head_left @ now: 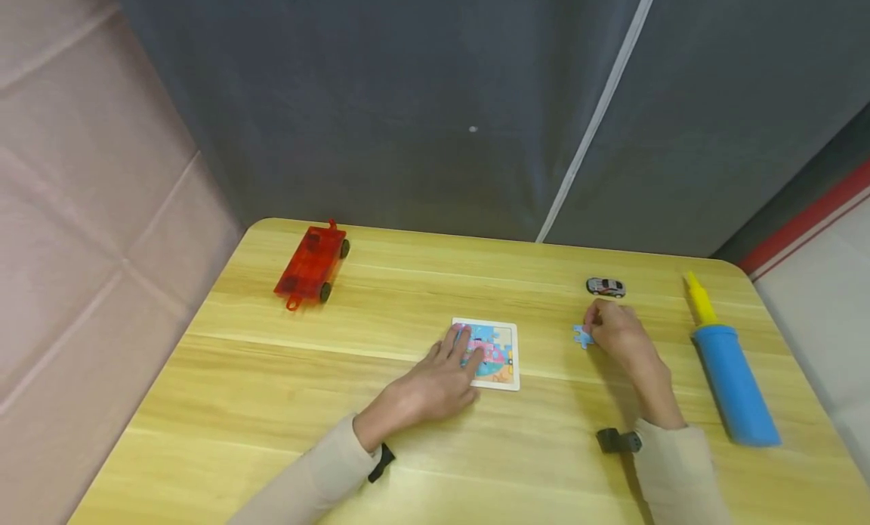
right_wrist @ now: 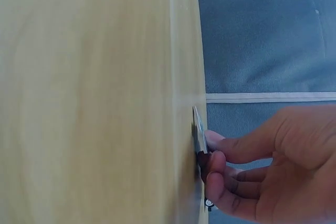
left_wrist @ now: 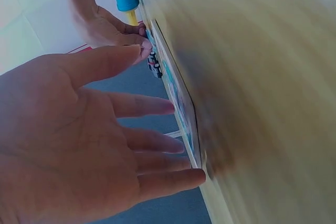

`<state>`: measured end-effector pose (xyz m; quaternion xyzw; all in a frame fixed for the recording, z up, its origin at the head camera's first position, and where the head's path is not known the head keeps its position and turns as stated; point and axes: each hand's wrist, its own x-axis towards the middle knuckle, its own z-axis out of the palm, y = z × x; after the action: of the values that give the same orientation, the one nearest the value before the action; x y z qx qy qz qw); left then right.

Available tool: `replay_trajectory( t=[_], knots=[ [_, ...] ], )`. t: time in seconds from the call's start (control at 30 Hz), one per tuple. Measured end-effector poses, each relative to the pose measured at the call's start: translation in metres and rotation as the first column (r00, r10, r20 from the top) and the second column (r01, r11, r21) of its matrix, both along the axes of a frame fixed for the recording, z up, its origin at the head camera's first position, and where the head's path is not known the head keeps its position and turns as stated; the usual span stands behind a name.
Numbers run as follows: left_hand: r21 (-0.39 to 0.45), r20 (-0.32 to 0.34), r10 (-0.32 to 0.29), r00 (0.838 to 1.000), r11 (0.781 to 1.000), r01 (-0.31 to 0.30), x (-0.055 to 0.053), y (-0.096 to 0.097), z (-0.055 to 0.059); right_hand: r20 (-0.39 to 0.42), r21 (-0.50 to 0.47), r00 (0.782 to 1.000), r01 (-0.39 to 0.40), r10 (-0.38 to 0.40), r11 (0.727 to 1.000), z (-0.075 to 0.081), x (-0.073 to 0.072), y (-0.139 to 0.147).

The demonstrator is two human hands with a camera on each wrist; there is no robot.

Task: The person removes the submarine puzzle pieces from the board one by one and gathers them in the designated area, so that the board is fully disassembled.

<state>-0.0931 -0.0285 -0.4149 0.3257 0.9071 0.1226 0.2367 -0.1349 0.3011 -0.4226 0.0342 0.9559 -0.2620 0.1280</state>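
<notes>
A square jigsaw puzzle (head_left: pixel 504 359) with a white frame and a blue and pink picture lies mid-table. My left hand (head_left: pixel 438 375) rests on its left part with spread, nearly straight fingers, hiding some of the picture. In the left wrist view, the fingers (left_wrist: pixel 157 140) reach to the puzzle's edge. To the right, my right hand (head_left: pixel 620 335) pinches a light blue puzzle piece (head_left: pixel 581 336) between thumb and fingertips. The right wrist view has this piece (right_wrist: pixel 199 129) edge-on, tilted just off the tabletop. Just beyond that hand sits a small silver toy car (head_left: pixel 606 287).
A red see-through toy wagon (head_left: pixel 311 264) with black wheels stands at the table's back left. On the right lies a blue hand pump (head_left: pixel 737 385) with a yellow nozzle. A dark grey partition (head_left: pixel 408 132) rises behind the wooden table (head_left: pixel 272 404).
</notes>
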Motion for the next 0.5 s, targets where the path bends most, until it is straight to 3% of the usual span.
replay_trajectory(
  t=[0.1,0.2,0.3,0.33,0.43,0.5],
  knots=[
    [-0.011,-0.013,-0.013,1.0,1.0,0.012,-0.001,0.0,-0.002,-0.003,0.011,1.0,0.004,-0.004,1.0,-0.001,0.001,-0.002],
    [0.004,-0.04,-0.03,0.999,1.0,0.031,-0.005,-0.001,-0.016,-0.009,0.033,1.0,-0.001,0.001,0.999,-0.001,0.001,-0.002],
    [-0.003,-0.046,-0.038,0.998,0.999,0.038,-0.007,-0.002,-0.017,-0.013,0.05,1.0,-0.005,0.006,0.999,0.0,0.001,-0.002],
    [-0.008,-0.046,-0.037,0.998,0.999,0.037,-0.007,-0.001,-0.017,-0.017,0.055,1.0,-0.008,0.009,0.998,0.0,0.001,-0.002],
    [-0.035,-0.032,-0.034,0.999,0.999,0.033,-0.004,0.0,-0.002,-0.009,0.056,1.0,0.0,0.001,0.998,0.001,0.001,-0.002],
    [-0.036,-0.029,-0.029,0.999,0.999,0.028,-0.003,0.0,0.0,-0.008,0.057,1.0,0.003,-0.003,0.998,0.001,0.001,-0.003]
  ],
)
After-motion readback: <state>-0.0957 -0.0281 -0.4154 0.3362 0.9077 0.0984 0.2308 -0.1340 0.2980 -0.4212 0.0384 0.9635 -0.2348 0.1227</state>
